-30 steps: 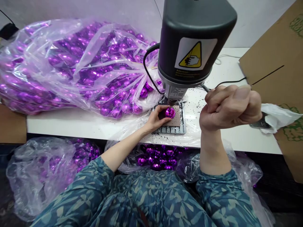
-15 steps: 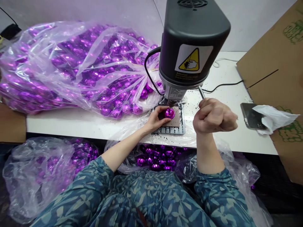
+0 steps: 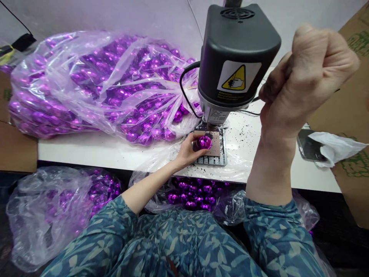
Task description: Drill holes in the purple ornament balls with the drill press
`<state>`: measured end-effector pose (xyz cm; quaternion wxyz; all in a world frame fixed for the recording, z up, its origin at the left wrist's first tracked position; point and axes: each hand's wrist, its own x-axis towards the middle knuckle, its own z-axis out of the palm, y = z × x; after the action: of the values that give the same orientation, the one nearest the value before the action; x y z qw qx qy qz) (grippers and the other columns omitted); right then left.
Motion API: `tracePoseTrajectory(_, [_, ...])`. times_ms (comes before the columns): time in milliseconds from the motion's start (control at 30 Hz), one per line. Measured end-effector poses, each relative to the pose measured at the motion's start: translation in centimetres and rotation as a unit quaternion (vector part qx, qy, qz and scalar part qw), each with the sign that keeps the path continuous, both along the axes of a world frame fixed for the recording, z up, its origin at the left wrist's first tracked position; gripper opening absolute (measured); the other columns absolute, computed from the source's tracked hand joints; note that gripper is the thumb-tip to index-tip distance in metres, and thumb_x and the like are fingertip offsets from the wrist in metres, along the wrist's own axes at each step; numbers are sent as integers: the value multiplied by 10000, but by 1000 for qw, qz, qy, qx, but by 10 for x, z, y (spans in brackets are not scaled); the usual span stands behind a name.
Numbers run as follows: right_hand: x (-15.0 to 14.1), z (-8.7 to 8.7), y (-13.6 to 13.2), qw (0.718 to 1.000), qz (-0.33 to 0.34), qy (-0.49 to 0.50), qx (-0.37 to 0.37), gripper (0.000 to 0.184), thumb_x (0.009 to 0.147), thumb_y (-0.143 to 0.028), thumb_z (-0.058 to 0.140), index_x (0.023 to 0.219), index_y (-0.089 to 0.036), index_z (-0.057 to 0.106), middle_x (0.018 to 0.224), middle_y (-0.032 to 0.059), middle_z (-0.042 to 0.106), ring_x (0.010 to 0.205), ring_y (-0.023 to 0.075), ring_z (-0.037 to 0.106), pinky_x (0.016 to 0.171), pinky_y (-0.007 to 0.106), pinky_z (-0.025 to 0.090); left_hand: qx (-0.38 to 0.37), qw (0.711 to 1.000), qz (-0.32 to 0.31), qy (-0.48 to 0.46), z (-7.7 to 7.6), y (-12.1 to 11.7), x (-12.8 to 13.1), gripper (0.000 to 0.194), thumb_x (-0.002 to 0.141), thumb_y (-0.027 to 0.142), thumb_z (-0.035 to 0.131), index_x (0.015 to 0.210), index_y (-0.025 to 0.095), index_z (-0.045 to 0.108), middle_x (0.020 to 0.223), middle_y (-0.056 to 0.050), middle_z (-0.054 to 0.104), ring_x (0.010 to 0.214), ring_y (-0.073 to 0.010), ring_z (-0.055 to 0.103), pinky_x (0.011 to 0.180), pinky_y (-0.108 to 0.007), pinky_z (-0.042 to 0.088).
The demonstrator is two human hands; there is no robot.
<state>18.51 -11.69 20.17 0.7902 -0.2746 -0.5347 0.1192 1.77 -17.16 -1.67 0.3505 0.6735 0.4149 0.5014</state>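
Between the thumb and fingers of my left hand [image 3: 188,151] is a shiny purple mirror-faceted ball [image 3: 205,142], held above a square brown board [image 3: 213,150] on a grey slotted metal base [image 3: 223,159]. A dark spot shows on top of the ball. Just behind it stands a black drill press [image 3: 239,50] with a yellow hand-warning sticker; its tip is partly hidden under the motor housing. On the right, my right hand [image 3: 308,73] is raised in a fist around the press lever [image 3: 255,99], most of which the hand covers.
A large clear bag of purple balls [image 3: 100,84] fills the table's left side. More balls [image 3: 193,192] lie in an open bag below the front edge, beside another plastic bag [image 3: 49,215]. A phone [image 3: 309,146], a crumpled tissue [image 3: 340,146] and a cardboard box [image 3: 346,115] are on the right. Dark shavings dot the white table [image 3: 115,152].
My right hand has risen and come closer to the camera with the lever. My left hand has shifted the ball slightly toward me, away from the drill tip.
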Motion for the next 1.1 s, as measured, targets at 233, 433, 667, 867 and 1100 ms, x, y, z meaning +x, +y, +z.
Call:
tracePoseTrajectory(233, [-3,-1,-4,1000,14,24,7,619,765,-509,728,520,-219,238,397,-99,211,309,25,288,365,254,120,-8,925,-285,251,40,-64,-44,325,875,497,803,1005,223,685,916,-54,713,836,-228,674,723,-361,562])
tracePoseTrajectory(433, [-1,-1,-3,1000,6,16,6,654,763,-534,734,498,-200,237,398,-82,219,321,22,303,376,242,135,24,971,-48,232,35,20,-58,141,985,184,577,1075,213,683,1081,-104,706,1050,-281,650,981,-479,533])
tracePoseTrajectory(667, [1,-4,2,999,20,24,27,580,611,-637,733,502,-237,326,361,-92,249,286,65,280,343,302,104,-69,924,150,344,34,132,-54,272,783,-49,601,961,132,699,1174,-217,649,1321,-455,519,1125,-625,387])
tracePoseTrajectory(867, [0,-4,-6,999,23,25,3,555,729,-575,719,541,-235,322,403,-84,303,336,62,317,392,289,146,-55,983,109,138,48,83,-56,388,861,187,751,1239,192,664,1222,-129,687,1182,-313,660,1056,-494,525])
tracePoseTrajectory(1100, [-1,-4,-3,999,19,33,14,555,627,-640,716,548,-256,324,393,-88,284,324,81,308,391,321,130,-329,900,-49,-281,35,26,-30,383,837,342,835,1128,193,635,1088,-64,771,964,-179,748,910,-370,622])
